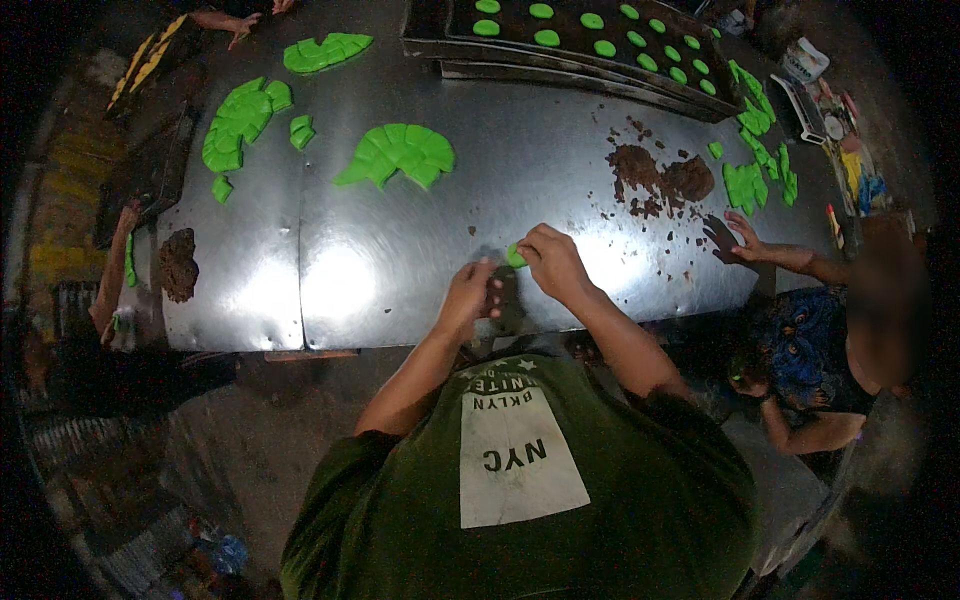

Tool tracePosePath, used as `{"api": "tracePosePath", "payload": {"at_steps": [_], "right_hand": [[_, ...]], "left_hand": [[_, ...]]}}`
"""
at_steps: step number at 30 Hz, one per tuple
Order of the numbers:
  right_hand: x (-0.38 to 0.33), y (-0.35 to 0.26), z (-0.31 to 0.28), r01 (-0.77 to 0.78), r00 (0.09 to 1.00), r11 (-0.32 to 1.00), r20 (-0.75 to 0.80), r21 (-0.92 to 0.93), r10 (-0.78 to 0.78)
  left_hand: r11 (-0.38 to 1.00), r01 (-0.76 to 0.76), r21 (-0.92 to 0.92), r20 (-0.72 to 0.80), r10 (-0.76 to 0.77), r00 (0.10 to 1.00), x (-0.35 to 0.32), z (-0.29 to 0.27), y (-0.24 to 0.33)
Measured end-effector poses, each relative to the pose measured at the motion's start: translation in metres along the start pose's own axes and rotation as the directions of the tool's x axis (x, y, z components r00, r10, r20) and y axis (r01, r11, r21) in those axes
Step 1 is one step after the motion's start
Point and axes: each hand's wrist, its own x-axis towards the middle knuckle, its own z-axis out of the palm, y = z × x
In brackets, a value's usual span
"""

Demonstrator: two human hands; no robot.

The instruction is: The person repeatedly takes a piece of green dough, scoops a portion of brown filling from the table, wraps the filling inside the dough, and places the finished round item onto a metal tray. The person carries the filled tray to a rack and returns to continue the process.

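Near the table's front edge, my right hand pinches a small piece of bright green dough between thumb and fingers. Just left of it, my left hand is held with its fingers curled inward, slightly blurred; whatever lies in them is hidden. Both hands hover close together over the shiny metal table. Beyond my left hand lies a fan-shaped slab of green dough, cut into pieces. To the right of my hands, crumbly brown filling is heaped with loose crumbs around it.
A dark baking tray with rows of green rounds sits stacked at the far side. More cut green dough lies left, near a brown lump. At right, a co-worker's hand reaches over the table beside green dough pieces.
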Motion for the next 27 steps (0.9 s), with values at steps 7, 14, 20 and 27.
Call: {"api": "tracePosePath", "payload": {"at_steps": [7,14,20,27], "right_hand": [[0.053,0.027,-0.013,0.14,0.977,0.99,-0.165,0.034,-0.133],[0.064,0.051,0.091,0.109,0.992,0.918,-0.024,-0.382,-0.128],[0.081,0.08,0.099,0.031,0.998,0.978,-0.038,-0.205,-0.04],[0.034,0.071,0.048,-0.03,0.838,0.914,0.488,-0.405,0.244]], "left_hand": [[0.988,-0.071,0.14,-0.215,0.101,0.971,-0.006,-0.06,-0.02],[0.977,-0.204,0.068,-0.345,0.215,0.914,-0.007,-0.08,0.003],[0.961,-0.262,-0.092,-0.346,0.216,0.913,0.01,-0.072,0.036],[0.903,-0.421,-0.086,-0.538,0.313,0.782,0.131,-0.176,0.076]]}}
